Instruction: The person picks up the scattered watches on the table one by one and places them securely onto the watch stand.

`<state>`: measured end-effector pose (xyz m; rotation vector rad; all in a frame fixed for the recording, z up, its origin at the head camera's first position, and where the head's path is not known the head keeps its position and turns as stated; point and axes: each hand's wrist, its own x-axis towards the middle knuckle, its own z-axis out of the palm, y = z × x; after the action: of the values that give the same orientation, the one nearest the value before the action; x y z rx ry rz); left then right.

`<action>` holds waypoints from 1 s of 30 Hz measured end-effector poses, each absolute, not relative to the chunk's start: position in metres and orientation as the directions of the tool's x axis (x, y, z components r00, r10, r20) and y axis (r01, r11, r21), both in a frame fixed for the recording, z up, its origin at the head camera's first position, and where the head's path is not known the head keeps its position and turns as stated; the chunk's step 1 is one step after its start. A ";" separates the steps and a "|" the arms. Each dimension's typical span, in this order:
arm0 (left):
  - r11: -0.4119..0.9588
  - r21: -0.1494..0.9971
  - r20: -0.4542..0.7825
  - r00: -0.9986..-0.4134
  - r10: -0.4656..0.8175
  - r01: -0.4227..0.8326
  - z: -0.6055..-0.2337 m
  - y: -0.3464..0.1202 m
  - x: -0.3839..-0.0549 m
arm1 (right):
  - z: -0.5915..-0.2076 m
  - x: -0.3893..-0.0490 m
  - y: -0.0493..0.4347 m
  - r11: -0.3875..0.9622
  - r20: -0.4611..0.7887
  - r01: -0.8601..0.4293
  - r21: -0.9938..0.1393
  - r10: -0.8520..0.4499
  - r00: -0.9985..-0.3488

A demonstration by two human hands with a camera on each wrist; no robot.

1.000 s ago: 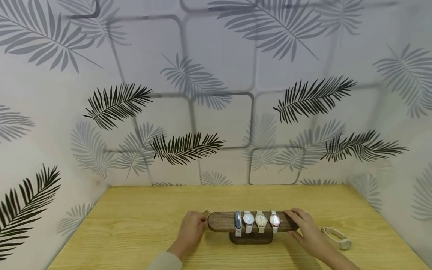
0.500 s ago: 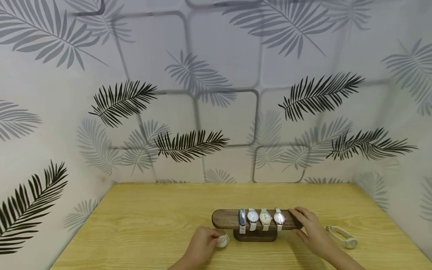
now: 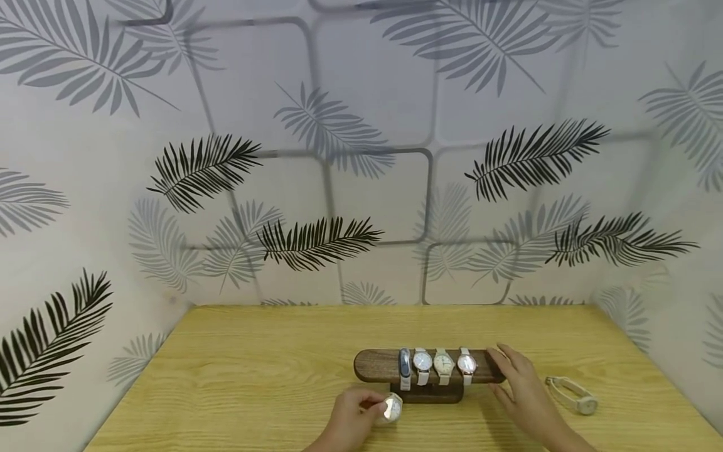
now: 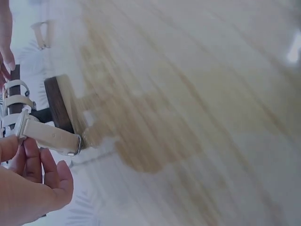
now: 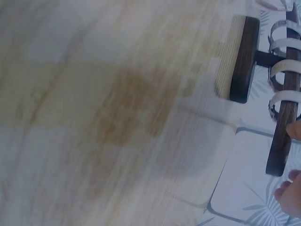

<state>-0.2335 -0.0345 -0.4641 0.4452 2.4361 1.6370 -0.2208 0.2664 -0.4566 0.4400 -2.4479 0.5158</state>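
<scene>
In the head view my left hand (image 3: 351,415) pinches a wristwatch (image 3: 392,408) with a pale strap and a round dial, in front of the left part of the watch stand's base. The left wrist view shows its strap (image 4: 51,135) sticking out past the fingers, with the buckle at the end. My right hand (image 3: 528,395) holds the right end of the dark wooden watch stand (image 3: 375,366), thumb low and fingers on top. Strapped round the bar are a fitness band (image 3: 405,364) and several watches with light straps, such as one white watch (image 3: 422,361).
Another pale-strapped watch (image 3: 573,397) lies on its side on the wooden table (image 3: 254,370), right of my right hand. A leaf-patterned wall (image 3: 361,207) rises behind the table's back edge. The stand's bar (image 5: 283,136) overhangs its base (image 5: 244,61).
My left hand has come from the bar's left end, toward me and then right, with the watch in its fingers. My right hand stays at the stand's right end.
</scene>
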 end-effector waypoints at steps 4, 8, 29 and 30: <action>0.289 0.944 0.060 -0.942 0.330 0.161 -0.462 -0.029 -0.230 | -0.456 -0.216 0.255 0.838 0.712 -0.465 -0.286 -0.139 -0.689; 0.214 0.962 0.108 -0.954 0.278 0.171 -0.460 -0.020 -0.225 | -0.455 -0.211 0.238 0.772 0.809 -0.590 -0.238 -0.179 -0.560; 0.038 0.996 -0.092 -0.947 0.309 -0.085 -0.452 0.024 -0.202 | -0.461 -0.185 0.190 0.725 0.656 -0.621 -0.300 -0.316 -0.686; 0.037 0.995 -0.096 -0.946 0.309 -0.089 -0.452 0.024 -0.202 | -0.461 -0.185 0.191 0.723 0.665 -0.626 -0.293 -0.316 -0.676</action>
<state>-0.2018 0.0240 -0.4524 0.2249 2.0328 1.9875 -0.1853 0.1908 -0.4613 0.7113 -2.3318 0.6853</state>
